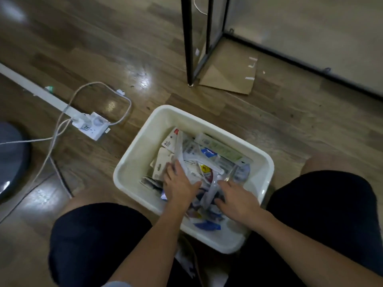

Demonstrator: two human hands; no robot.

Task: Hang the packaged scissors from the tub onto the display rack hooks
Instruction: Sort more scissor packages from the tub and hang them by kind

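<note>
Two hands are down in the white tub (132, 162) right now, both buried among the packages; the tub sits on the wood floor (103, 38) between the person's knees, tilted a little across the view; the left hand (179, 183) lies palm-down on the heap, fingers fairly straight and spread, fingertips resting on a stack of pale card-backed packs (160, 162) toward the tub's left side; whether any finger is hooked under a pack, I cannot tell; the right hand (236, 196) is lower and to the right, fingers reaching forward over clear plastic blister packaging (211, 189); it touches that plastic, but a real pinch or curl round it does not show clearly; the packaged scissors (199, 160) are all still in the tub, a loose jumble of clear blisters, white cards and blue-printed labels, overlapping every which way; single pairs are hard to pick out; black shorts (99, 235) cover both thighs either side of the tub; beyond it, a black-framed stand (189, 48) rises out of the top of the view, its foot on a flat sheet of brown cardboard (232, 77); off to the left, a white power strip (91, 126) lies on the floor with pale cables (122, 100) looping around it.
</note>
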